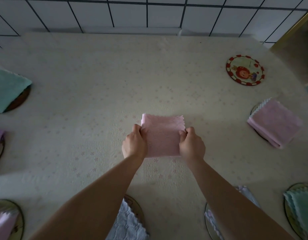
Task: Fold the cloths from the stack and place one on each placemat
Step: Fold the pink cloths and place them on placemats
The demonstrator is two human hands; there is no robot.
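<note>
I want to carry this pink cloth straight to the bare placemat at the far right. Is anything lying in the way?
Nothing visible is. Both the left hand and right hand hold the pink cloth, and only bare tablecloth lies between it and the bare placemat. The folded cloth on the next placemat sits nearer, off that line.

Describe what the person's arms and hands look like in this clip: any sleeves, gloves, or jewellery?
Both forearms are bare as far as the bottom of the frame; no sleeve shows. The left hand and right hand wear no gloves, and no watch, bracelet or ring is visible on the wrists or fingers. The dim light could hide small details.
</note>
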